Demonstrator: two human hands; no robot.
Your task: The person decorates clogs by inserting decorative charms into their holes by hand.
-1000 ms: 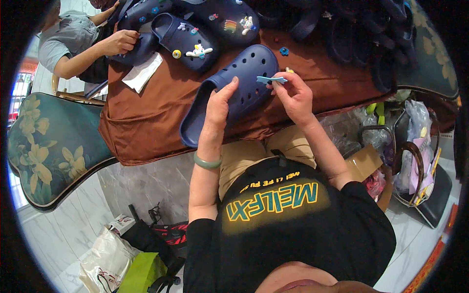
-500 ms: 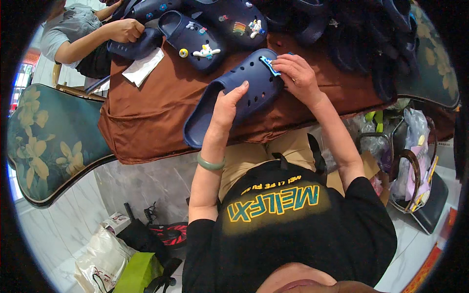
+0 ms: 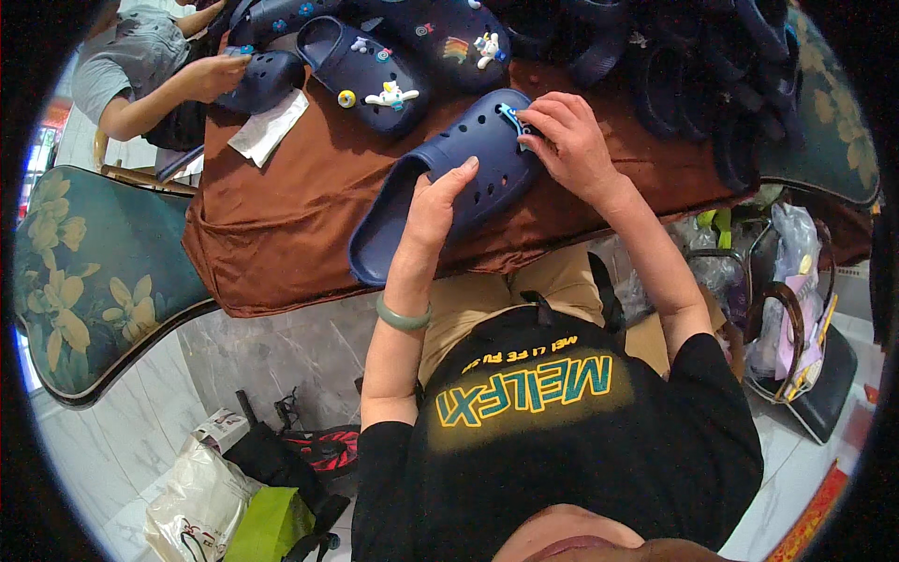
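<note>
A navy blue clog (image 3: 464, 145) with round holes lies tilted over the front of the brown-covered table, its toe pointing away to the right. My left hand (image 3: 435, 208) is closed round its side, thumb on top near the foot opening. At the toe, my right hand (image 3: 569, 140) pinches a small blue and white shoe charm (image 3: 512, 122) against the clog's upper. Whether the charm's stem sits in a hole cannot be seen. Beyond my hands stands a decorated navy clog (image 3: 365, 80) with a white figure charm and a yellow round one.
Brown cloth (image 3: 281, 225) covers the table. Another decorated clog (image 3: 449, 42) and a dark heap of clogs (image 3: 674, 66) lie at the back. A co-worker's hand (image 3: 217, 77) is at a clog (image 3: 267, 80) beside white paper (image 3: 270, 129). Floral chair backs (image 3: 108, 281) flank the table.
My right fingers have shifted on the charm, showing more of it. The co-worker's hand has moved left, and a blue charm now shows by it. My left hand keeps its hold.
</note>
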